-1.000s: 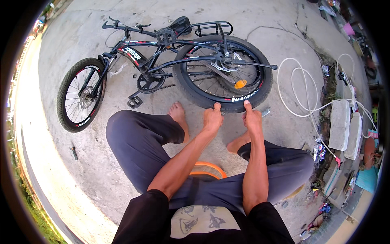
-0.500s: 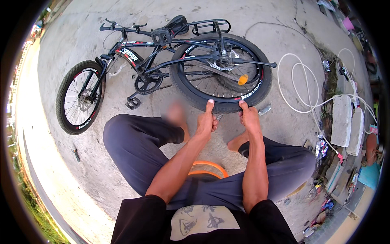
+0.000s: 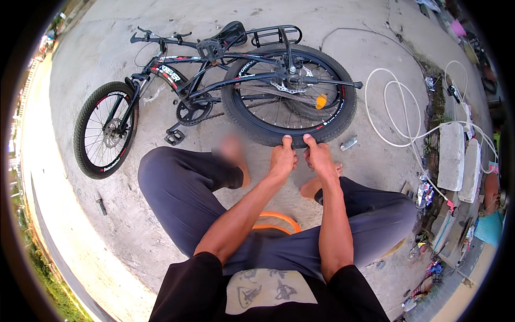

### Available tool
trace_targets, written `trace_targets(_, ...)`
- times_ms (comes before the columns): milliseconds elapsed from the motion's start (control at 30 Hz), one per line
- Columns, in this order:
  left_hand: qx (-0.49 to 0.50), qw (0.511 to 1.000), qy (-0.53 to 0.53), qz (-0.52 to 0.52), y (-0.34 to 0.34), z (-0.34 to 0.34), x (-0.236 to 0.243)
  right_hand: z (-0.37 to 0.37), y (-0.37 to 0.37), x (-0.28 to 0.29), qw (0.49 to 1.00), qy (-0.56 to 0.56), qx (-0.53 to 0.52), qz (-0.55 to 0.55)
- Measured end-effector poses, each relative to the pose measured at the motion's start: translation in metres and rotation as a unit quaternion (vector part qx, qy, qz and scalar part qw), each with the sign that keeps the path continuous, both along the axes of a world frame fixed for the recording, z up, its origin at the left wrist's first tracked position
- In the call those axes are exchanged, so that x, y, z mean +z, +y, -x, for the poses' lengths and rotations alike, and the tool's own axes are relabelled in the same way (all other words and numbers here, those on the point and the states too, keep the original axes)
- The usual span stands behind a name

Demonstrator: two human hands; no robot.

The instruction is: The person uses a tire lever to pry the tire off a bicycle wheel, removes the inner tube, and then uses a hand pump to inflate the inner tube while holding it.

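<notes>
Rear tyre, on a bike lying on its side, near edge ahead of the feet; probably best pressed evenly, thumbs level. Left hand and right hand: thumbs forward at the tyre, fingers curled, underside grip indeterminable; forearms converging.

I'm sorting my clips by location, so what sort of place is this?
Probably an outdoor concrete yard or roadside. A bicycle lies on concrete ground, a pale hose loops near concrete blocks on the right, and greenery shows along the lower left edge.
</notes>
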State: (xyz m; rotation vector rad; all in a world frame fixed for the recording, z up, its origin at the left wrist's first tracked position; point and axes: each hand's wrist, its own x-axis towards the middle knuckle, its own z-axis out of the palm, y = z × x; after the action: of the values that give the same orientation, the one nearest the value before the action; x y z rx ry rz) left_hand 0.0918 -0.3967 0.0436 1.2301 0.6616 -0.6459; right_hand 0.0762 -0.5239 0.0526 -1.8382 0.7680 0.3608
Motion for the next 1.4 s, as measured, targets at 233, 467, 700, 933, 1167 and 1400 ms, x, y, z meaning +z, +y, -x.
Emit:
trace_targets(233,-0.003,0.995,0.089,-0.039,0.040,-0.001,0.005,-0.002,-0.024,-0.001,0.999,-0.025,-0.043,0.013)
trace_targets(467,0.003,0.997,-0.036,-0.072,0.031,-0.006,-0.005,0.001,-0.017,0.008,0.998,-0.005,-0.064,0.026)
trace_targets(700,-0.372,0.895,-0.164,-0.184,0.018,0.018,-0.014,0.008,0.008,-0.013,0.999,-0.010,-0.005,-0.051)
trace_targets(933,-0.554,0.636,-0.394,-0.364,0.057,-0.013,0.104,0.007,-0.026,-0.013,0.987,-0.027,-0.129,-0.096)
trace_targets(1167,-0.606,0.402,-0.427,-0.537,0.095,-0.061,0.062,0.012,0.024,-0.007,0.949,-0.067,-0.144,-0.273)
trace_targets(1400,-0.558,0.472,-0.501,-0.463,0.076,-0.056,0.038,0.002,-0.005,-0.014,0.954,-0.181,-0.236,-0.027)
